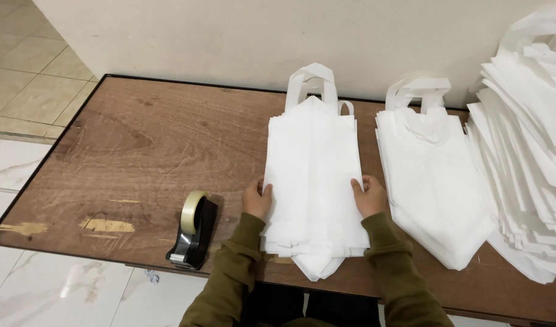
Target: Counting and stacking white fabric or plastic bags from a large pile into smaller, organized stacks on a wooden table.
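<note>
A brown wooden desk [144, 151] with a dark edge is standing against a pale plain wall [229, 36], and its worn top is showing scratches and patches of yellowish residue near the front left. Beige floor tiles are lying beyond its far left corner and white marbled tiles are running along its near side.

Near the middle of the desk a stack of white bags [314, 175] is lying flat, its looped handles pointing toward the wall and its pointed folded bottoms hanging just over the near edge. The left hand [257, 200] is pressing against the stack's left side, its fingers [266, 189] curling onto the top bag's edge; the right hand [369, 195] is doing the same on the right side, with its fingers [358, 186] lying over the top sheet. Both hands are partly open, bracing the pile between them rather than closing around it. Olive green sleeves are covering both forearms.

Just to the left of the left hand, near the front edge, a black tape dispenser [193, 233] is sitting with a roll of pale tape mounted on it, apart from the stack. To the right of the held stack, a second pile of white bags [432, 181] is lying close beside it, and farther right a taller, looser heap of bags [526, 139] is reaching out of view.
</note>
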